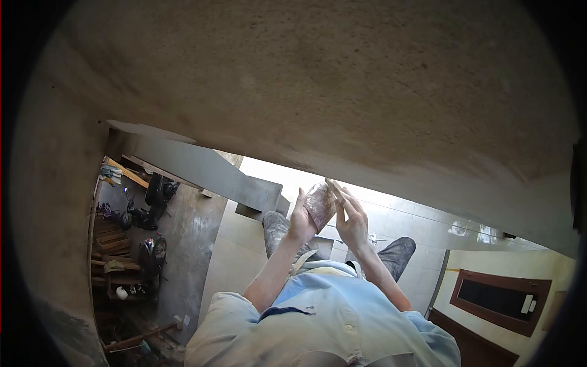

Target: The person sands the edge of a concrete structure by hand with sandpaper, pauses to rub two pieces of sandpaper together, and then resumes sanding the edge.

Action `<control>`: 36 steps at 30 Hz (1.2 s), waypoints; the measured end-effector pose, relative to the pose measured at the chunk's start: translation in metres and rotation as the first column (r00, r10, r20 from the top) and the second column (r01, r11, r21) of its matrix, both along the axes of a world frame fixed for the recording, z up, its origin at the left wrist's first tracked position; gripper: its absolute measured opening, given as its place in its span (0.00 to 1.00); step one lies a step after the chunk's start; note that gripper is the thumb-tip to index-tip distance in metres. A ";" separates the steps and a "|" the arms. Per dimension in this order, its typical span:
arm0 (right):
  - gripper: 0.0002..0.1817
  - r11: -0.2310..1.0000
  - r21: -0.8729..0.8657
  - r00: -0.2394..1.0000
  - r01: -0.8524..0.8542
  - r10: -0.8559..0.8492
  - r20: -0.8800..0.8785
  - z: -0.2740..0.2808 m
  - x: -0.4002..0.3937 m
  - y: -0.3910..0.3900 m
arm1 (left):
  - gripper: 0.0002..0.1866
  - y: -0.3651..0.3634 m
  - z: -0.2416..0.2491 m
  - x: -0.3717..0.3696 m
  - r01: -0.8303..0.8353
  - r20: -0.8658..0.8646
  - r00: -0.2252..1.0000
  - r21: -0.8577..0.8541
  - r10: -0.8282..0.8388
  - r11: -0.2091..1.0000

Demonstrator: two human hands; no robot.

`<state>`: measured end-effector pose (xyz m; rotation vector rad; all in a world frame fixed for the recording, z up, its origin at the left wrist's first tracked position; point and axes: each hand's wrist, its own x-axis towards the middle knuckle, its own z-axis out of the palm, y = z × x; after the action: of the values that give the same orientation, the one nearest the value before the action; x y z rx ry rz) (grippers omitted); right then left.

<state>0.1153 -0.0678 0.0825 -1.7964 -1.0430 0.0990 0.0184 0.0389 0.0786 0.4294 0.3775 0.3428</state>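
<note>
My left hand grips a dusty reddish-brown sheet that looks like worn sandpaper, with whitish powder over its face. The thumb stands up along the sheet's left side; the other fingers are hidden behind it. My right hand is at the sheet's right edge. Its fingers are stretched out and a little apart, and their tips overlap the sheet's upper corner. Both hands are in front of my chest, below a large grey-brown plaster surface.
A pale ledge runs below the plaster on the left. Far down are a tiled floor, parked motorbikes and stacked timber. At right, a brown-framed dark panel is set in a cream wall.
</note>
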 end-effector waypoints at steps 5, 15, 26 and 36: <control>0.20 0.992 0.033 0.992 -0.121 0.122 -0.033 -0.018 -0.020 -0.006 | 0.35 -0.009 -0.014 0.008 0.046 -0.008 0.999 0.047 -0.046 0.998; 0.20 0.990 -0.127 0.996 -0.054 0.063 0.070 -0.032 -0.022 -0.010 | 0.32 -0.024 -0.021 0.014 0.102 0.052 0.994 -0.044 -0.100 0.994; 0.23 0.974 -0.124 0.975 -0.188 0.169 -0.146 -0.019 -0.019 -0.015 | 0.35 -0.015 -0.013 0.008 0.112 0.070 0.992 -0.083 -0.106 0.990; 0.21 0.972 -0.019 0.778 -0.233 0.175 -0.603 -0.029 -0.021 -0.022 | 0.23 -0.006 -0.037 0.009 0.060 -0.056 0.996 -0.188 -0.072 0.980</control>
<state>0.0942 -0.0896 0.0539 -1.5583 -0.7650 0.8154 0.0279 0.0328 0.0416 0.2686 0.4512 0.2275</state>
